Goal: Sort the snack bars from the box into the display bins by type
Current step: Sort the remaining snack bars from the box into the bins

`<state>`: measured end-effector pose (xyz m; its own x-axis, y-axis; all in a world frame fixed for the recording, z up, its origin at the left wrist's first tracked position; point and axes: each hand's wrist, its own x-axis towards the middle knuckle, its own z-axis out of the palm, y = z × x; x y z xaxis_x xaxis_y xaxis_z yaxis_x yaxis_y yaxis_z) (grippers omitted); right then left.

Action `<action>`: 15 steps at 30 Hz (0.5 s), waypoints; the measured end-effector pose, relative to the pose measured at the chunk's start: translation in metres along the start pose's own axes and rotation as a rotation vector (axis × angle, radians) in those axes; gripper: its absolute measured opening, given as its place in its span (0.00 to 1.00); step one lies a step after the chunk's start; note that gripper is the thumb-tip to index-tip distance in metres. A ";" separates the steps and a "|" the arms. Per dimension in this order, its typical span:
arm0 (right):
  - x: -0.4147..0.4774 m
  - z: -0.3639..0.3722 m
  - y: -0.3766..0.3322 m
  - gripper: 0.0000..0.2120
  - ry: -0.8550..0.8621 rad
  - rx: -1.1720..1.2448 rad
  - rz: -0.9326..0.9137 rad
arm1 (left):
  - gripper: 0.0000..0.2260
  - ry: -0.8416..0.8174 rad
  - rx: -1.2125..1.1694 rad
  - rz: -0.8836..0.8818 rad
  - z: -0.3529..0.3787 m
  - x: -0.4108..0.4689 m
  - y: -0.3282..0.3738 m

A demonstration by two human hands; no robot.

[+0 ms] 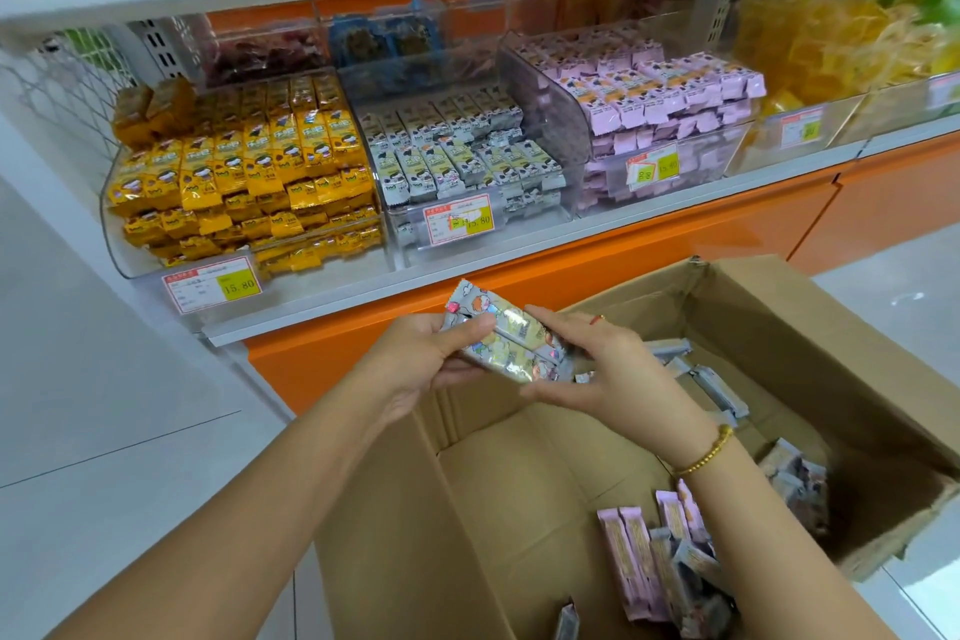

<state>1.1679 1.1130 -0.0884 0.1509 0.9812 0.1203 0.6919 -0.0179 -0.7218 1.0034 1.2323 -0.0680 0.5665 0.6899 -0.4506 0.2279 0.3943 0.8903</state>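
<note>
a small stack of grey snack bars (506, 346) is gripped between the left hand (423, 361) and right hand (597, 364) above the cardboard box (779, 327), apparently squared up for the grey bin (467, 229).

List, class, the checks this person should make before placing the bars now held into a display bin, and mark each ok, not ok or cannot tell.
1. Grey bars held by both the left hand and right hand: ok.
2. All held bars one type: cannot tell.
3. Matching grey bin identified, middle of three: ok.
4. Room in that bin: ok, though nearly full.
5. Pink bars left in the box for later: ok.
</note>
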 end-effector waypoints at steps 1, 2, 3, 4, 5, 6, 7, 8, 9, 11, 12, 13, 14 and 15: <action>0.004 0.002 -0.003 0.37 0.023 -0.111 -0.025 | 0.09 0.014 -0.011 0.012 0.000 0.001 0.005; 0.009 0.004 -0.004 0.38 0.072 -0.191 -0.049 | 0.08 0.027 -0.023 0.034 0.001 0.001 0.011; 0.014 0.005 -0.006 0.37 0.139 -0.231 -0.068 | 0.07 0.035 -0.043 0.067 0.003 0.001 0.018; 0.020 0.004 -0.007 0.35 0.212 -0.241 -0.082 | 0.07 0.037 -0.063 0.111 0.005 0.001 0.025; 0.026 0.001 -0.009 0.33 0.280 -0.236 -0.089 | 0.08 0.040 -0.068 0.165 0.006 0.001 0.033; 0.034 -0.004 -0.011 0.32 0.335 -0.229 -0.090 | 0.10 0.057 -0.037 0.235 0.007 0.002 0.039; 0.045 -0.011 -0.013 0.31 0.375 -0.225 -0.081 | 0.13 0.106 0.056 0.321 0.006 0.005 0.046; 0.058 -0.020 -0.015 0.29 0.403 -0.227 -0.062 | 0.16 0.196 0.224 0.423 0.003 0.010 0.049; 0.074 -0.030 -0.016 0.28 0.421 -0.233 -0.037 | 0.19 0.310 0.449 0.523 -0.002 0.015 0.051; 0.113 -0.050 -0.018 0.22 0.436 -0.277 0.016 | 0.22 0.530 0.869 0.659 -0.011 0.024 0.053; 0.135 -0.058 -0.020 0.19 0.430 -0.327 0.038 | 0.22 0.586 0.985 0.701 -0.015 0.029 0.052; 0.156 -0.064 -0.022 0.18 0.406 -0.384 0.066 | 0.22 0.599 1.054 0.716 -0.017 0.034 0.051; 0.176 -0.068 -0.024 0.22 0.362 -0.427 0.106 | 0.22 0.594 1.102 0.716 -0.018 0.038 0.049; 0.193 -0.070 -0.026 0.26 0.313 -0.466 0.148 | 0.22 0.584 1.140 0.710 -0.019 0.042 0.047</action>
<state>1.2289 1.2897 0.0011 0.4220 0.8598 0.2876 0.8747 -0.3027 -0.3786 1.0231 1.2910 -0.0464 0.4936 0.7821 0.3804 0.6903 -0.6184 0.3756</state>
